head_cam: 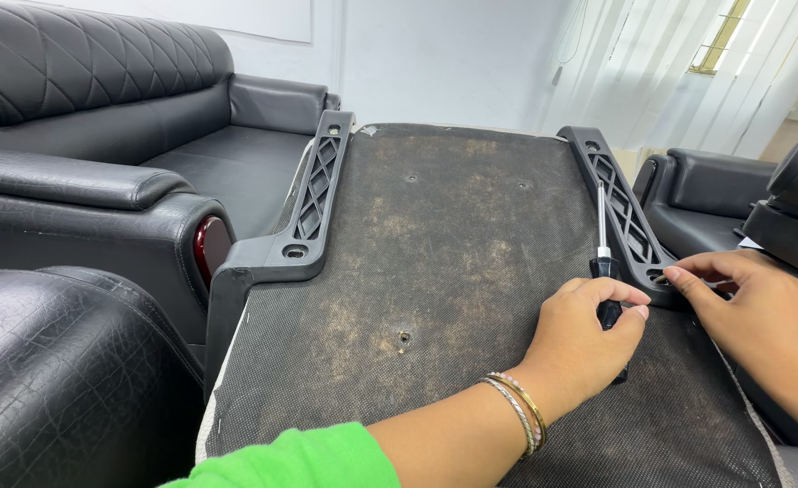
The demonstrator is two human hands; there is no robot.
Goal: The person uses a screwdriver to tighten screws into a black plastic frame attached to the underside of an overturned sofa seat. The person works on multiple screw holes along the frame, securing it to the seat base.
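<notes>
Our left hand point(589, 330) is clenched around the black handle of a screwdriver point(604, 262), hiding most of the grip; its shaft points away along the right armrest bracket point(620, 203). Our right hand point(751, 312), cut off at the frame edge, rests released fingertips on that bracket's near end. Both lie on the upturned chair seat point(453, 271), between black sofas point(100, 145), white blinds point(652, 63) beyond.

two black plastic armrest brackets point(313, 194) point(623, 210), one screwdriver point(605, 262), one upturned seat base point(453, 271), two hands point(589, 339) point(756, 312), two bangles point(521, 411), one black leather sofa point(100, 136).
</notes>
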